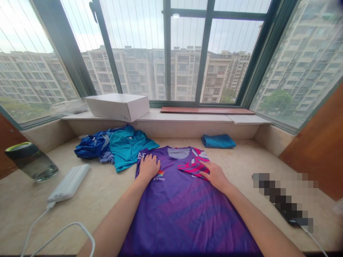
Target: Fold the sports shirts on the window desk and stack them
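A purple T-shirt [182, 210] lies spread on the counter before me, its collar pointing toward the window. Its pink patterned right-side sleeve [189, 168] is folded inward over the chest. My left hand [149, 166] rests flat on the shirt's left shoulder, just above a small colourful print, with its fingers stretched out. On the folded pink sleeve lies my right hand [214, 175], fingers extended and thumb apart. The left-side sleeve is partly hidden under and behind my left hand.
Crumpled blue and teal clothes [128, 146] lie at the back left; a folded blue cloth [218, 141] is at the back right. A bottle [34, 162] and a cabled white power bank [69, 184] stand left. A white box [118, 107] sits on the sill. A dark, pixelated device [284, 200] lies right.
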{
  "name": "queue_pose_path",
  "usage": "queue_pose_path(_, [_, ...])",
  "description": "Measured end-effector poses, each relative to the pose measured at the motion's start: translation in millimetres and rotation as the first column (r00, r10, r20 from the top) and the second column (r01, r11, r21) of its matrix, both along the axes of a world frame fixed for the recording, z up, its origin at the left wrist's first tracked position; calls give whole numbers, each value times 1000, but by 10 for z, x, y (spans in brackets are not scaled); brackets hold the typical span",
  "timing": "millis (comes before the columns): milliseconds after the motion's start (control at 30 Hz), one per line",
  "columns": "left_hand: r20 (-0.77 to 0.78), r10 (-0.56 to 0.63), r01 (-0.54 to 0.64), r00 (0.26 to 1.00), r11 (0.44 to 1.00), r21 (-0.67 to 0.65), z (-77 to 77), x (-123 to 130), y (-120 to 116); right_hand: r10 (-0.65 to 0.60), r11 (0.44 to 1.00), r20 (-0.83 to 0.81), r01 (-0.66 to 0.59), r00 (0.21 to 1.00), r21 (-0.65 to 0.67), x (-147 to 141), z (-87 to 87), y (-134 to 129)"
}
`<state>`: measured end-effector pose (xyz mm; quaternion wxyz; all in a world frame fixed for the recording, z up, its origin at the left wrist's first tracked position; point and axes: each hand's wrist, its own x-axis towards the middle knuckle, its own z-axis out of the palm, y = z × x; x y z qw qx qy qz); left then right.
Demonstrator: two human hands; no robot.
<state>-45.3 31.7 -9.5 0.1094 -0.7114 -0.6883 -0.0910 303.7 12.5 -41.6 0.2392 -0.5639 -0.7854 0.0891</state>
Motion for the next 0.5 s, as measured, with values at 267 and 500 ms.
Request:
queue_pose_path(267, [62, 12, -12, 998, 1000, -4, -50, -10, -21, -401, 910, -467, 403, 788, -101, 129, 117, 187])
queue_pose_path(500, [110, 14, -14, 994, 1000, 0, -46, -8, -50, -362, 881, -753, 466, 549, -84, 163, 145, 191])
